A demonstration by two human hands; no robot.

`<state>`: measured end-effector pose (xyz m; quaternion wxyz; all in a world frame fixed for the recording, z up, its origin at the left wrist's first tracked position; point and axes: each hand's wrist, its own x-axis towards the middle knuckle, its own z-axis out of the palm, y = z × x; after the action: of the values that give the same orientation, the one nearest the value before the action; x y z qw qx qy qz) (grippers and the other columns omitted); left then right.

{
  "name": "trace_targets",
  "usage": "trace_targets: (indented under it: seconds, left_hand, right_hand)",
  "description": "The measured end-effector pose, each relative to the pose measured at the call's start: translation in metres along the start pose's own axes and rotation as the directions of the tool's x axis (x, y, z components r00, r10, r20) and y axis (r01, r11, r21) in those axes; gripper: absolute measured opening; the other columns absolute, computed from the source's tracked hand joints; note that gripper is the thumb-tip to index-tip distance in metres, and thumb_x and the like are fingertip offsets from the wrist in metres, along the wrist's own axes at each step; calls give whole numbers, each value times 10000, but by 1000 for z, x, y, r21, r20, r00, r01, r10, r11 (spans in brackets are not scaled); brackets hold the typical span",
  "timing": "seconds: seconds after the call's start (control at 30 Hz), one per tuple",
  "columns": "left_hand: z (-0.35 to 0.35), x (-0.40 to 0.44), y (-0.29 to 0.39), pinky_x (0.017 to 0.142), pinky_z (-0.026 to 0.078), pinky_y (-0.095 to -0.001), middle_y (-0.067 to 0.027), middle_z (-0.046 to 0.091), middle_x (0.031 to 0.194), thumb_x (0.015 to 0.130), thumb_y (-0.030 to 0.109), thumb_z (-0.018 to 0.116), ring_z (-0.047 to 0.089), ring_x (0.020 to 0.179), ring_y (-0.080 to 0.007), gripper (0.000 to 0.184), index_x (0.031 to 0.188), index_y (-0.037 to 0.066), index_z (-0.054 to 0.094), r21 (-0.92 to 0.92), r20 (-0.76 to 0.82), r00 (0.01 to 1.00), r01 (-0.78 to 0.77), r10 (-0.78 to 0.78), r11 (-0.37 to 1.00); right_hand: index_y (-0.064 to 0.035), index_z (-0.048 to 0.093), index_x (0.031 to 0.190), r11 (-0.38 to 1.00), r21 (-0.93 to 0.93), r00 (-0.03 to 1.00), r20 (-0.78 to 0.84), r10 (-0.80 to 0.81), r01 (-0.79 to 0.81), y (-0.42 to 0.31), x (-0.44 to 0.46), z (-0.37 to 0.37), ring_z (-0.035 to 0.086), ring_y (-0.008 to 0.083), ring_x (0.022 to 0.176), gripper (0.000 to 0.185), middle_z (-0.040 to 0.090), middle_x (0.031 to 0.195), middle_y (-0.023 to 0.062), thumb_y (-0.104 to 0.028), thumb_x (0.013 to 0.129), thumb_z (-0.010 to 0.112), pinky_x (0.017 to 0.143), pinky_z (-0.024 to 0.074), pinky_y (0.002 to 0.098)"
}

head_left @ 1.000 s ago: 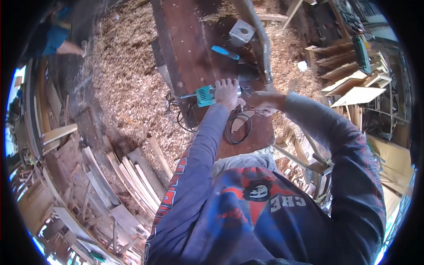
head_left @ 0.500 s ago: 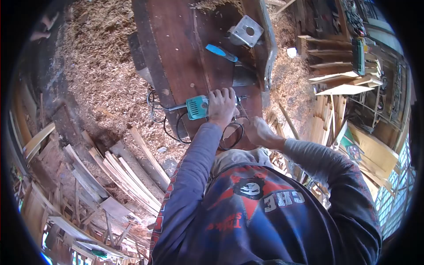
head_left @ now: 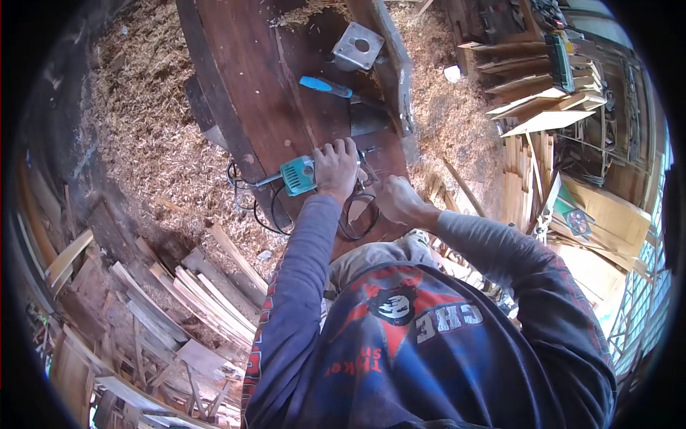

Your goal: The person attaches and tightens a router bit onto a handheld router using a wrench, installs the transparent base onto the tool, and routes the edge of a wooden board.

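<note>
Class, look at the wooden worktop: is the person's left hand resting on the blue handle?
No, the left hand is on the teal power tool, while the blue handle lies apart, farther up the wooden worktop.

Large white letters (head_left: pixel 449 322) on the front of the long-sleeved shirt (head_left: pixel 443 375) read "CHE". Smaller red lettering (head_left: pixel 355 362) beside them is only partly legible; the red-edged letters (head_left: pixel 263 325) along the left sleeve (head_left: pixel 289 286) cannot be made out.

We wear a dark blue long-sleeved shirt (head_left: pixel 443 375) with a red star (head_left: pixel 394 337) and pale "CHE" lettering (head_left: pixel 449 323). Red print (head_left: pixel 259 336) edges our sleeves (head_left: pixel 304 247).
</note>
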<state>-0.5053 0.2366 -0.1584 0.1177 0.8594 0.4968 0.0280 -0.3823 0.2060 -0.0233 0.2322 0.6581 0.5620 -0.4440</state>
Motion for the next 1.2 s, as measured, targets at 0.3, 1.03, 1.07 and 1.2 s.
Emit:
trace_targets:
  seconds: [0.3, 1.03, 1.07, 1.2]
  left_hand:
    - [-6, 14, 4, 846, 468, -497, -98, 636, 1124, 704, 503, 816, 629, 1023, -301, 842, 1395, 113, 535, -70, 94, 993, 73, -67, 995]
    - [-13, 18, 27, 1078, 393, -513, -122, 466, 1449, 711, 331, 888, 469, 1341, -338, 898, 1422, 47, 419, -91, 213, 977, 6, 14, 996]
    - [-12, 16, 26, 1078, 393, -513, -122, 466, 1449, 711, 331, 888, 469, 1341, -338, 898, 1422, 47, 419, -92, 208, 978, 2, 17, 996]
    - [-2, 13, 19, 1078, 394, -530, -132, 440, 1484, 715, 339, 888, 445, 1372, -343, 851, 1393, 59, 456, -285, 138, 990, 23, 18, 958]
  right_hand:
    - [44, 641, 1073, 994, 110, 994, -112, 7, 5, 70, 43, 85, 677, 454, 979, 317, 663, 997, 316, -242, 986, 536, 848, 551, 541]
    - [19, 576, 1063, 769, 621, 939, -334, 86, 150, 141, 3, 168, 631, 526, 930, 420, 664, 906, 331, -378, 1072, 440, 819, 461, 596]
    - [12, 567, 1093, 789, 593, 912, -395, 108, 163, 141, 1, 163, 630, 534, 917, 398, 662, 895, 336, -363, 1074, 434, 817, 461, 605]
    - [17, 550, 1052, 861, 372, 850, -514, -120, 347, 147, -17, 131, 641, 525, 850, 225, 665, 849, 312, -195, 987, 511, 762, 487, 588]
